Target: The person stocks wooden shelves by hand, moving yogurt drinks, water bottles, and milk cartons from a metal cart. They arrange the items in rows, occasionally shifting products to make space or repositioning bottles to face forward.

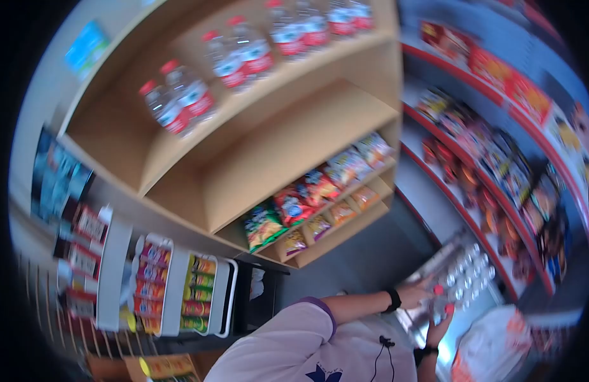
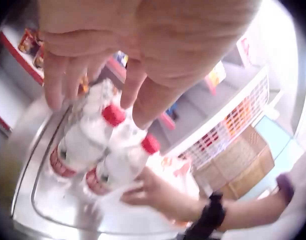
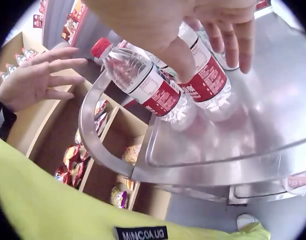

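Clear plastic water bottles with red caps stand on a shiny metal tray. In the left wrist view, my left hand (image 2: pixel 143 55) hangs over the near bottles with fingers extended, fingertips close to the red cap of one bottle (image 2: pixel 80 145). My right hand (image 2: pixel 158 195) is beside the other bottle (image 2: pixel 115 172), fingers fairly straight. In the right wrist view, the thumb of my right hand (image 3: pixel 193 30) overlaps the red label of a bottle (image 3: pixel 208 80), and its fingers spread past the far side. A second bottle (image 3: pixel 148 85) stands to its left, with my left hand (image 3: pixel 40 80) spread beyond it.
The metal tray (image 3: pixel 273 100) has a curved handle (image 3: pixel 88 120). More bottles (image 1: pixel 469 270) stand in rows on it, with a white and orange plastic bag (image 1: pixel 492 347) alongside. A wooden shelf (image 1: pixel 275 140) holds bottles and snack bags; red-edged shelves (image 1: pixel 479 165) run along the right.
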Available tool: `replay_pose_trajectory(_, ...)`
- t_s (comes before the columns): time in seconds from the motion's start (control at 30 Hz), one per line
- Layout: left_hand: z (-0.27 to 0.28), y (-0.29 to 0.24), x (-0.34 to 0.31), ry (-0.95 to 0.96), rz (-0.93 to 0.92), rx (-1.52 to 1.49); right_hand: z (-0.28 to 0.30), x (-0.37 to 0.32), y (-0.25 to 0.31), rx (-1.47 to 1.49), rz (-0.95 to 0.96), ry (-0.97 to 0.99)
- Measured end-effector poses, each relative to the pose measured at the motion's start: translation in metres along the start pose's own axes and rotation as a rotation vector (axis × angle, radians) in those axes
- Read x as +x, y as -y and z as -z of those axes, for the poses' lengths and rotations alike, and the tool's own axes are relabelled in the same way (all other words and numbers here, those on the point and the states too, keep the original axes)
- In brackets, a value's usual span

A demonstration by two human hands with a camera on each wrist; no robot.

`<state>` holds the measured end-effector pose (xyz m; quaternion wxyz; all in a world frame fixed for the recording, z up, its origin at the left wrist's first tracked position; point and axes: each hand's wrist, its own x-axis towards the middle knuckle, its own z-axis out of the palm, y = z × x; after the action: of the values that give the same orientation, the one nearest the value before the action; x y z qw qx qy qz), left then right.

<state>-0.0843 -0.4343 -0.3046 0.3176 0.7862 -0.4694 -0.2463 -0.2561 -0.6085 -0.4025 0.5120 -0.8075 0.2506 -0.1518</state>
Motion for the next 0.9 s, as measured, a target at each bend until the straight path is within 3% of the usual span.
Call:
replay_pose_trajectory(0.1,0.101,-0.031,-0.027,0.063,-0.002,-0.189,0.004,-0.011,-0.008,-0.182,-0.316,0.043)
replay_pose_trajectory(0.13,0.147,-0.049,-0.044,-0.069,0.006,-0.136,-0.001,-0.020,-0.031,-0.368,-0.092,-0.049)
replay_pose_trajectory(0.17,0.198,-0.069,-0.064,-0.187,0.080,-0.072,0.002,-0.025,-0.043,-0.405,-0.145,-0.020)
replay_pose_trajectory(0.2,0.232,-0.062,-0.081,-0.535,-0.131,0.130,0.007,-0.026,-0.058,-0.410,-0.144,0.083)
replay_pose_trajectory(0.23,0.278,-0.074,-0.105,-0.737,-0.047,0.288,0.007,-0.029,-0.076,-0.467,-0.210,0.149)
replay_pose_trajectory(0.27,0.318,-0.084,-0.129,-1.079,-0.077,0.461,0.006,-0.041,-0.043,-0.507,-0.152,0.256)
replay_pose_trajectory(0.3,0.362,-0.096,-0.161,-1.290,-0.031,0.619,0.006,-0.044,-0.062,-0.389,-0.247,0.365)
replay_pose_trajectory(0.33,0.400,-0.108,-0.193,-1.488,-0.011,0.955,0.003,-0.039,-0.072,-0.388,-0.228,0.374)
replay_pose_trajectory(0.4,0.455,-0.107,-0.246,-1.930,0.151,0.969,-0.005,-0.027,-0.085,-0.451,-0.436,0.739)
replay_pose_trajectory(0.43,0.479,-0.112,-0.272,-1.955,0.193,1.154,-0.007,-0.024,-0.095,-0.482,-0.546,0.919)
replay_pose_trajectory(0.5,0.523,-0.099,-0.309,-2.014,0.315,1.240,-0.019,-0.021,-0.134,-0.323,-0.469,0.871)
replay_pose_trajectory(0.57,0.553,-0.096,-0.324,-1.976,0.523,1.205,-0.028,-0.018,-0.121,-0.168,-0.391,0.823)
replay_pose_trajectory(0.67,0.577,-0.095,-0.323,-1.856,0.771,0.949,-0.040,-0.009,-0.040,-0.227,-0.191,0.690)
replay_pose_trajectory(0.8,0.585,-0.074,-0.311,-1.876,0.809,0.834,-0.054,0.000,0.041,-0.308,0.050,0.517)
replay_pose_trajectory(0.9,0.595,-0.065,-0.298,-1.961,0.839,0.963,-0.056,-0.001,0.076,-0.357,0.058,0.552)
